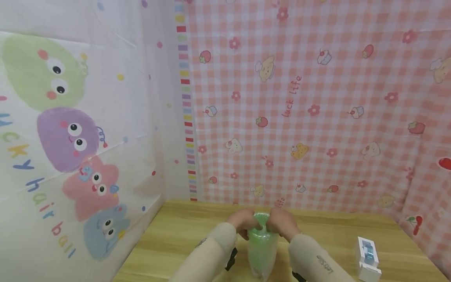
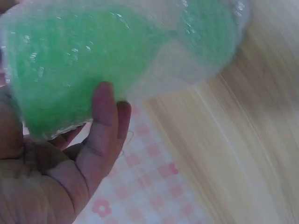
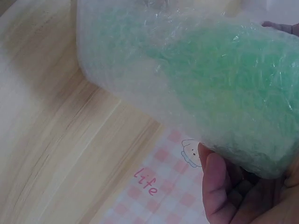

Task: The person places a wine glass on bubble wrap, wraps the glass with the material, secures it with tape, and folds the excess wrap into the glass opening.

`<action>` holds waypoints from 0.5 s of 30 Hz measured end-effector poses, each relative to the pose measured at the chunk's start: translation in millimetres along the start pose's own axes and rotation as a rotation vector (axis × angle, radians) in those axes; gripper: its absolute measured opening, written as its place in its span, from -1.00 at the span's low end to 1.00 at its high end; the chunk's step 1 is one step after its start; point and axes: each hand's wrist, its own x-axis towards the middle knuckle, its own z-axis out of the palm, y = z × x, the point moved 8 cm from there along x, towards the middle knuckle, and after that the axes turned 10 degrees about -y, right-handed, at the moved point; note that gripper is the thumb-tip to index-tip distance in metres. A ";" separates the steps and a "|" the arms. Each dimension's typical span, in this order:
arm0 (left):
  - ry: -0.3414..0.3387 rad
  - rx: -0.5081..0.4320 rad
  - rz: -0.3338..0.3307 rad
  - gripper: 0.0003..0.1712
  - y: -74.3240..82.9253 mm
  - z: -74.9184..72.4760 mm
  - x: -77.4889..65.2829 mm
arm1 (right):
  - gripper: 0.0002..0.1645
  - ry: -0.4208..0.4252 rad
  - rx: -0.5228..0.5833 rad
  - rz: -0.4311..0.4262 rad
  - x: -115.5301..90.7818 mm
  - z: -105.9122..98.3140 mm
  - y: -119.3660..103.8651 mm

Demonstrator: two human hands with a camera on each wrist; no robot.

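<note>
A green goblet wrapped in bubble wrap (image 1: 262, 248) is held between both hands over the wooden table. Through the wrap its bowl, narrow stem and round foot (image 2: 209, 32) show in the left wrist view. My left hand (image 1: 244, 221) grips the wrapped bowl's upper end from the left, fingers curled along its side. On the opposite side my right hand (image 1: 283, 223) holds the same end, with curled fingers under the wrap's edge in the right wrist view. Both thumbs meet near the mouth of the wrap in the head view.
To the right on the wooden table (image 1: 183, 231) stands a white tape dispenser (image 1: 368, 258) with a blue roll. A pink checked cloth (image 1: 317, 129) hangs behind the table, and a white printed sheet (image 1: 137, 117) hangs on the left.
</note>
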 end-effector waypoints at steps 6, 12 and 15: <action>0.051 0.056 -0.022 -0.64 -2.6 -3.2 5.1 | -0.92 0.017 0.011 -0.008 1.5 1.8 -1.1; 0.112 0.192 -0.029 -0.74 -2.5 -6.1 6.3 | -0.82 -0.013 0.152 -0.061 2.6 5.2 0.0; 0.134 0.224 -0.048 -0.76 -0.8 -6.0 4.9 | -0.79 -0.069 0.219 -0.071 1.9 4.3 2.8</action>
